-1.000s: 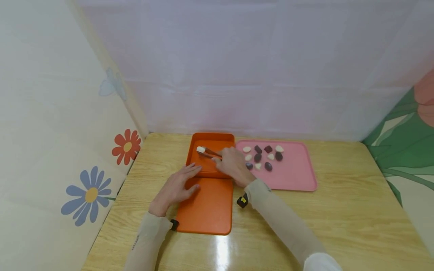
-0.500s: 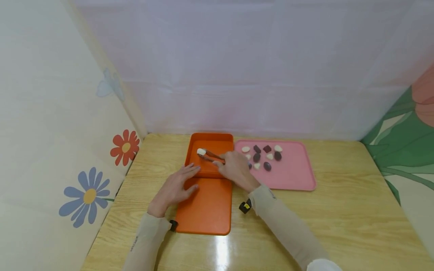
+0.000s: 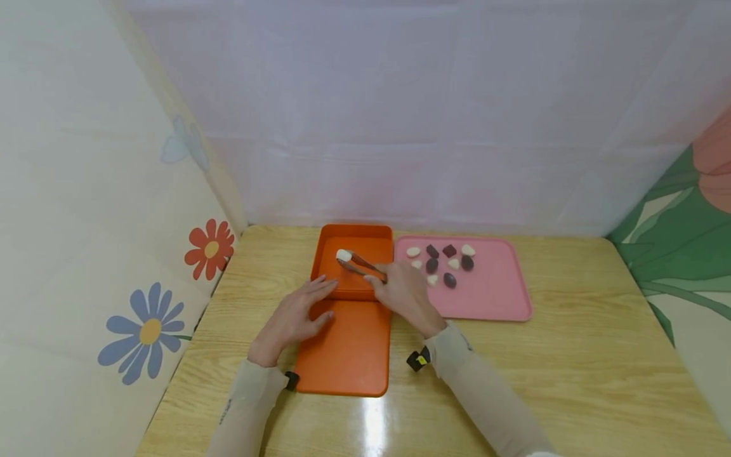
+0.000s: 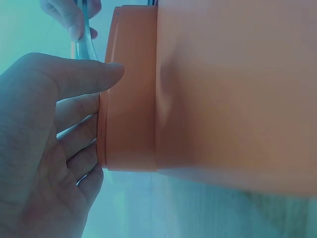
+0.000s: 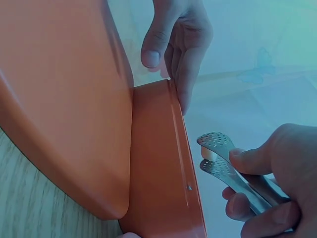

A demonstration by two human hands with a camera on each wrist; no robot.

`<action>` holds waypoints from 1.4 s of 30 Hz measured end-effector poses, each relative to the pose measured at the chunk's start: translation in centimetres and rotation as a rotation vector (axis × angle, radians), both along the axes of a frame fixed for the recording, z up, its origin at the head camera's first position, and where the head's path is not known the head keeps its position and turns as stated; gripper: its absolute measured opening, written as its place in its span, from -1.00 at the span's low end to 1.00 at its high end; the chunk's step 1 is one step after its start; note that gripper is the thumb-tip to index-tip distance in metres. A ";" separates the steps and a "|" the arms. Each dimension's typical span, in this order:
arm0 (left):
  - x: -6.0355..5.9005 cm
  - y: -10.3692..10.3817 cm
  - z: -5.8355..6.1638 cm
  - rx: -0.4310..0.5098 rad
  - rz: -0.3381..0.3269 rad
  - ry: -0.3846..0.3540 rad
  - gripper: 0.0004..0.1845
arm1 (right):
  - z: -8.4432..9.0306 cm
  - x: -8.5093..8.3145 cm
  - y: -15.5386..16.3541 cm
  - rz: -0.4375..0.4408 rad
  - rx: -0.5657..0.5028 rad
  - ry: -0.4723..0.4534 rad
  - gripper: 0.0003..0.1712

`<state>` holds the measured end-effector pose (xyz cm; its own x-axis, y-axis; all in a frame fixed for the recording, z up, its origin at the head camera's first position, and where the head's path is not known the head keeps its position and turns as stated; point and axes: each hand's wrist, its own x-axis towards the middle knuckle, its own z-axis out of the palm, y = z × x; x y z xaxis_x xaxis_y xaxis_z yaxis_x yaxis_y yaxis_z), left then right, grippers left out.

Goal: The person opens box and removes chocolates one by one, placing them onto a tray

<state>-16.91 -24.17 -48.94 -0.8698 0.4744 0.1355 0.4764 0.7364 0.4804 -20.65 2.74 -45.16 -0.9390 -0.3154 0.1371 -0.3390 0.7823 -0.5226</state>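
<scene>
An orange box [image 3: 328, 251] stands open at the table's back, its flat orange lid [image 3: 348, 349] lying in front of it. My right hand [image 3: 402, 293] grips small metal tongs [image 3: 364, 265] that pinch a white candy [image 3: 343, 255] over the box. The tongs [image 5: 225, 168] show in the right wrist view, beside the box wall [image 5: 158, 163]. My left hand [image 3: 294, 317] rests with straight fingers against the box's near left edge and on the lid. In the left wrist view its fingers [image 4: 74, 79] press the box wall [image 4: 131, 89].
A pink tray [image 3: 497, 285] to the right of the box holds several white and dark candies [image 3: 449, 264]. Walls with flower prints close in on the left and right, and a pale curtain hangs behind. The wooden table [image 3: 571, 368] extends toward me.
My right hand has drawn back toward me and slightly right, with the tongs still holding the white candy over the box. The left hand has stayed put.
</scene>
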 end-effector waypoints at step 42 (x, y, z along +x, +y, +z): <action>0.0 0.0 0.1 0.000 -0.003 -0.025 -0.30 | -0.3 3.7 5.6 -0.083 -0.189 0.033 -0.63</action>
